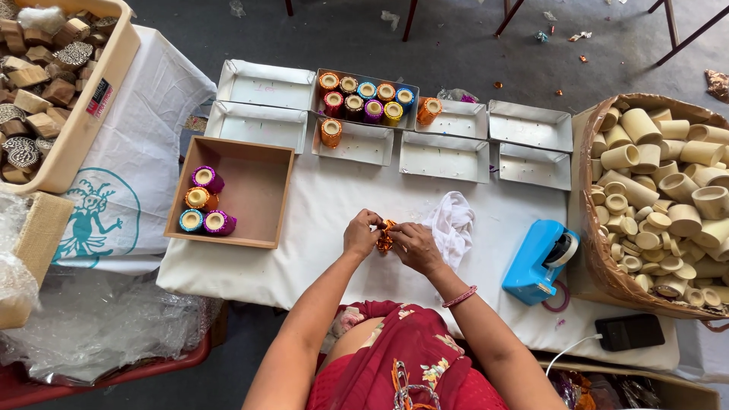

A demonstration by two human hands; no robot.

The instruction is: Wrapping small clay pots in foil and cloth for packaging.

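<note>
Both hands, left hand (362,234) and right hand (414,246), are gripping one orange holder (386,235); four decorated holders (205,200) are sitting in the wooden tray (258,171).

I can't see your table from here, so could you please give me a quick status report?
Left hand and right hand both grip the orange foil-wrapped holder. White cloth beside right hand. Blue tape dispenser farther right, apart.

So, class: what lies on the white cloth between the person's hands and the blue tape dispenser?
In the head view, a crumpled white rag lies between the hands, right hand, and the blue tape dispenser.
</note>
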